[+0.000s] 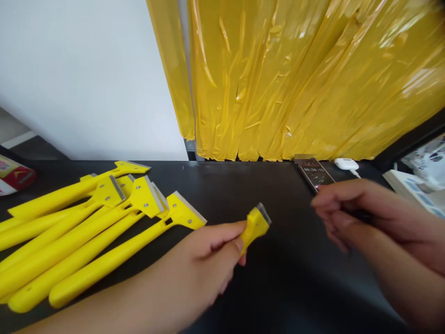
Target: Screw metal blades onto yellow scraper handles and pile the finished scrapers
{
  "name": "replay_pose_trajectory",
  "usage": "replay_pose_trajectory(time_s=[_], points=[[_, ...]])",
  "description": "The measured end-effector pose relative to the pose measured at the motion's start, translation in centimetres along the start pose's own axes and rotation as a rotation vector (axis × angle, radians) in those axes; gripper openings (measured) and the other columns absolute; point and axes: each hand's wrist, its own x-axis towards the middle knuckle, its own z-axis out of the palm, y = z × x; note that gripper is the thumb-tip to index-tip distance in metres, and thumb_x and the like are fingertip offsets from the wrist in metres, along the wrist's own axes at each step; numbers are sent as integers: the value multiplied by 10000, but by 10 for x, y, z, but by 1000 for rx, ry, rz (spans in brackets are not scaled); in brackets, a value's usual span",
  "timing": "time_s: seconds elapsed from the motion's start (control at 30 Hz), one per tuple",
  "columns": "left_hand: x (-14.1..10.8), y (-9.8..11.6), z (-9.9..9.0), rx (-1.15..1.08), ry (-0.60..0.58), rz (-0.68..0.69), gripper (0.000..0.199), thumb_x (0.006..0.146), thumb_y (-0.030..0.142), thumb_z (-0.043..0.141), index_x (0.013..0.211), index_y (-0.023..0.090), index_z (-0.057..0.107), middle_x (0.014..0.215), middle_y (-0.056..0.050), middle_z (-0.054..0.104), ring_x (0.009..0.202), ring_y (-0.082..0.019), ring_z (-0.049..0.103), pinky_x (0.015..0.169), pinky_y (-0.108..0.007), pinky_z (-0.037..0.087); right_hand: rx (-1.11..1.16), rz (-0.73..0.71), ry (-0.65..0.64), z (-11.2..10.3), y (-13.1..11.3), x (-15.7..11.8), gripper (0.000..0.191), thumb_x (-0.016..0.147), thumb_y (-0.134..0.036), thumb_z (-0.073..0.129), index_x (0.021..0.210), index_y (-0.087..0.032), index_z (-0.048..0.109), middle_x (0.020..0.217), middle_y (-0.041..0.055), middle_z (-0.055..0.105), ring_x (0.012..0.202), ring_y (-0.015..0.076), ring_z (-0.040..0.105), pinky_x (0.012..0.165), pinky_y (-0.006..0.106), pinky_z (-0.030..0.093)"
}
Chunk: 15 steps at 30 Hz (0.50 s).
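My left hand (212,260) is closed around a small yellow scraper (255,226), its metal blade edge pointing up and away to the right. The fingers hide the scraper's lower part. To the right, my right hand (361,222) is curled with thumb and fingers together above the table. Something dark shows behind its fingers, but I cannot make out what it is. On the left lies a pile of long-handled yellow scrapers (114,222), several overlapping, their blades towards the middle. The nearest of them has its head just beyond my left wrist.
The black table (222,195) runs back to hanging yellow plastic film (278,83) and a white panel (93,79). At the back right are a phone (314,172) showing a timer and a white earbud case (346,164). A red box (17,176) sits far left.
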Motion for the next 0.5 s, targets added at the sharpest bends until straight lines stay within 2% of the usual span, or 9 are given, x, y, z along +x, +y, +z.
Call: replay_pose_trajectory(time_s=[0.07,0.1,0.13,0.2,0.3,0.5], points=[[-8,-1,2,416,176,246,421,1023,389,496,1348,234,714,1041,-98,733,892,-257,692,814,-373,581,60,170,-185,9,-11,2,208,1026,-450,621,1043,-254,688,763,-8,657,579,134,589,462,213,471],[-10,-3,2,599,225,321,495,1034,338,466,1486,240,644,1158,-128,733,983,-299,703,876,-428,584,113,267,-305,14,-16,3,270,1024,-491,615,963,-238,684,732,-16,623,581,127,549,461,213,433],[-12,-6,3,747,261,360,550,1046,299,435,1575,233,568,1238,-156,722,1047,-337,704,908,-477,582,154,348,-410,20,-18,4,330,1028,-515,598,889,-223,665,706,-23,583,589,122,511,469,215,397],[-12,-12,3,940,293,382,600,1062,244,387,1656,196,459,1316,-204,704,1093,-382,706,898,-529,591,234,454,-535,30,-18,5,380,1029,-504,591,795,-205,609,683,-40,503,618,113,441,505,219,341],[-9,-17,4,1059,290,380,604,1066,200,378,1664,139,430,1354,-246,692,1134,-417,702,882,-554,604,353,518,-584,40,-11,9,357,1023,-445,611,770,-198,558,693,-57,433,647,107,371,557,227,301],[-9,-14,4,1175,258,367,566,1052,135,381,1599,101,523,1379,-267,679,1182,-459,687,895,-604,601,507,561,-558,45,-12,12,198,956,-351,703,862,-191,635,746,-52,514,691,105,412,622,224,329]])
